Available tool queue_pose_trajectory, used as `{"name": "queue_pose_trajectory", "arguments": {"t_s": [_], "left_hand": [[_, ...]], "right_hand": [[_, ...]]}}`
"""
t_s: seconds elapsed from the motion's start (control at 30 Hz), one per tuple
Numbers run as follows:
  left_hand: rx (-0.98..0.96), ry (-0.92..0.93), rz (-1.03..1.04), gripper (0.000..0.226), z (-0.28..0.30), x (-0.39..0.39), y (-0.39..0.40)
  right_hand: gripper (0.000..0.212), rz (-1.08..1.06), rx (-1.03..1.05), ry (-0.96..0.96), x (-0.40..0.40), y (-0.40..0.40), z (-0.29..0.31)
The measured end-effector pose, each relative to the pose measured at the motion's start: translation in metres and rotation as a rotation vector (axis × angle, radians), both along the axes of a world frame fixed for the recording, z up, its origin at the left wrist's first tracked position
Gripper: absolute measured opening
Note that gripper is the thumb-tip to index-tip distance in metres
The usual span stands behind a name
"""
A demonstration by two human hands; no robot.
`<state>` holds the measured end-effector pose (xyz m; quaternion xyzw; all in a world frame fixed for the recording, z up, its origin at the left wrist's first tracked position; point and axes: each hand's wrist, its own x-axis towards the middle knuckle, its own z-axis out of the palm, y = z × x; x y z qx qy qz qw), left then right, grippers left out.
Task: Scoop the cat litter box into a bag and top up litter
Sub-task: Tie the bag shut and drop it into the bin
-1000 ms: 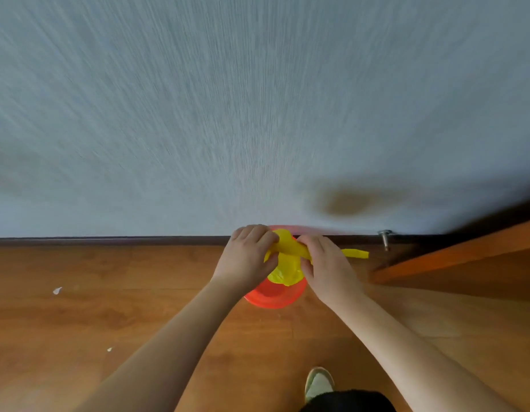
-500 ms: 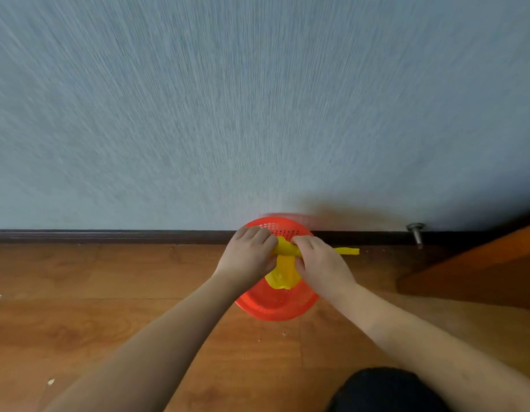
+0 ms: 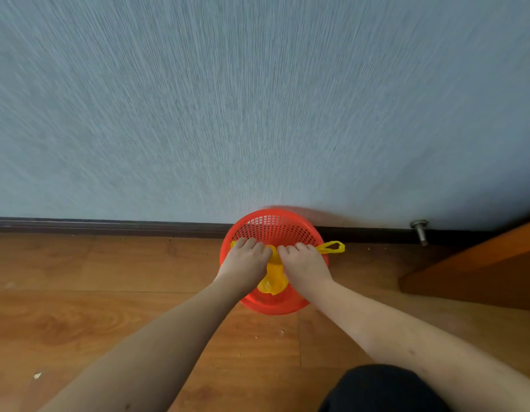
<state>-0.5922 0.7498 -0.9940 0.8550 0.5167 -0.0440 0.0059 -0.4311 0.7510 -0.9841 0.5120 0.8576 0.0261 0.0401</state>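
Low in the centre of the frame, both my hands are curled shut on a thin, crinkled yellow plastic bag (image 3: 272,281): my left hand (image 3: 245,264) grips it on one side and my right hand (image 3: 305,264) on the other, knuckles nearly touching, the bag hanging between them into a round red plastic basket with perforated mesh walls (image 3: 272,228). One looped bag handle (image 3: 332,247) sticks out over the basket's right rim. The basket sits on the glossy wood-grain plank floor (image 3: 109,307), right against the dark skirting board (image 3: 109,227) under the finely ribbed pale blue wall (image 3: 257,99), with a small metal door stop (image 3: 419,230) to the right.
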Motion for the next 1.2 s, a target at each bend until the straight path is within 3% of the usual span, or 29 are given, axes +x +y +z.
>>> {"name": "queue_pose_trajectory", "arguments": {"t_s": [0.13,0.3,0.67,0.8,1.2], "left_hand": [[-0.065,0.015,-0.011,0.021,-0.011,0.001,-0.007],[-0.159,0.102,0.032,0.067,-0.002,-0.002,-0.01],[-0.149,-0.068,0.19,0.074,0.072,-0.009,-0.03],[-0.163,-0.123,0.23,0.075,0.145,-0.01,-0.043],[-0.173,-0.208,0.308,0.079,0.462,-0.005,-0.097]], "right_hand": [[0.014,-0.04,-0.057,-0.054,0.001,-0.003,-0.009],[0.044,-0.016,-0.118,-0.045,0.005,-0.001,-0.009],[0.045,-0.08,-0.014,0.141,0.01,-0.022,0.075],[0.049,-0.175,-0.071,0.186,0.01,-0.037,0.147],[0.056,-0.367,-0.122,0.163,0.019,-0.101,0.412]]}}
